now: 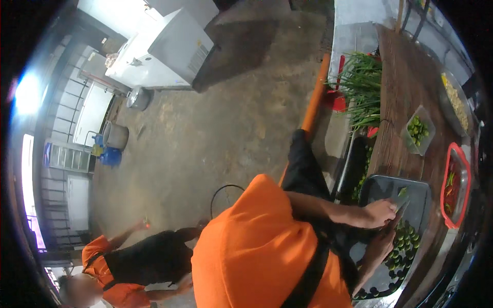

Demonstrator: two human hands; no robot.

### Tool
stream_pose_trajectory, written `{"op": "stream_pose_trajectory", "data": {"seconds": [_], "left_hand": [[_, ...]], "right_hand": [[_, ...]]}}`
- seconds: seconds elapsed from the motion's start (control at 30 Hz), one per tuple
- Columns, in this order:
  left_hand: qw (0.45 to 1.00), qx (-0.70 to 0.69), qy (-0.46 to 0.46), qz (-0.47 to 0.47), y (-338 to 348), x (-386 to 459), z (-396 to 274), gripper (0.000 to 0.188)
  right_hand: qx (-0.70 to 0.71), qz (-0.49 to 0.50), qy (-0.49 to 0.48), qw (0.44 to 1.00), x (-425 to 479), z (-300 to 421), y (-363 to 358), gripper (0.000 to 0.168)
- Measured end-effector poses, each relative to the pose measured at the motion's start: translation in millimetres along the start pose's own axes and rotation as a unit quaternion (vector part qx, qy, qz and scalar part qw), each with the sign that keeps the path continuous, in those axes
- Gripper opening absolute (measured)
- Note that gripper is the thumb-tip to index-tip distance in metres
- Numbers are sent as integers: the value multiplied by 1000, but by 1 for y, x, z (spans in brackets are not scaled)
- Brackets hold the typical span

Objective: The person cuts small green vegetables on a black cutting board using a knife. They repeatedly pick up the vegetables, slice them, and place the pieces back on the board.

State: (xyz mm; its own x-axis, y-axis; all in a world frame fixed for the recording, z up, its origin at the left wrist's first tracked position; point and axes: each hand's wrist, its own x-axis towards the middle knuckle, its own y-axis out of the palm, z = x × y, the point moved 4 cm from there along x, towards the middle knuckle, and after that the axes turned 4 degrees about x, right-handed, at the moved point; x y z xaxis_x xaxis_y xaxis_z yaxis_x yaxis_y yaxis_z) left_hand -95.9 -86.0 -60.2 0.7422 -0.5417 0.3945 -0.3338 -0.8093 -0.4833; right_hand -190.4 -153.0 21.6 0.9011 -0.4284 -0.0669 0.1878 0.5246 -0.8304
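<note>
My right hand (pixel 381 245) grips a knife (pixel 401 203) over a dark rectangular tray (pixel 428 204). The blade points toward the tray's far left corner. Close against it is my left hand (pixel 379 214), its fingers curled near the blade; whatever they pinch is hidden. Several small round green citrus fruits (pixel 403 242) lie loose in the near right part of the tray. A small green piece (pixel 402 191) shows beyond the blade. On the wooden counter (pixel 402 77) to the left, a clear plastic tub (pixel 428 144) holds cut green pieces.
Behind the tray stands a red-rimmed container (pixel 448 154) of red liquid with chillies. Farther left sits a wide metal bowl (pixel 468 104) of pale chopped food. Green onions (pixel 362 84) hang beside the counter, near a red dustpan (pixel 337 101). Another person (pixel 146 258) in orange is behind me.
</note>
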Motion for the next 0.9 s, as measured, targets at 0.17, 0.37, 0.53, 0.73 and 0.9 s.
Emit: {"op": "stream_pose_trajectory", "data": {"seconds": [0.17, 0.37, 0.53, 0.73, 0.9], "left_hand": [[1000, 14, 3, -1, 0, 1, 3, 16], [999, 20, 0, 30, -5, -4, -2, 15], [998, -6, 7, 63, -7, 1, 0, 19], [994, -4, 76, 75, -66, 14, -11, 36], [977, 45, 100, 182, -56, 34, -30, 27]], "right_hand": [[-57, 78, 96, 991, -9, 2, 0, 43], [10, 67, 25, 997, 6, -13, 12, 47], [37, 62, 45, 996, -5, 10, 4, 47], [30, 33, 77, 996, 13, -9, 35, 21], [52, 8, 138, 989, 2, -3, 29, 24]]}}
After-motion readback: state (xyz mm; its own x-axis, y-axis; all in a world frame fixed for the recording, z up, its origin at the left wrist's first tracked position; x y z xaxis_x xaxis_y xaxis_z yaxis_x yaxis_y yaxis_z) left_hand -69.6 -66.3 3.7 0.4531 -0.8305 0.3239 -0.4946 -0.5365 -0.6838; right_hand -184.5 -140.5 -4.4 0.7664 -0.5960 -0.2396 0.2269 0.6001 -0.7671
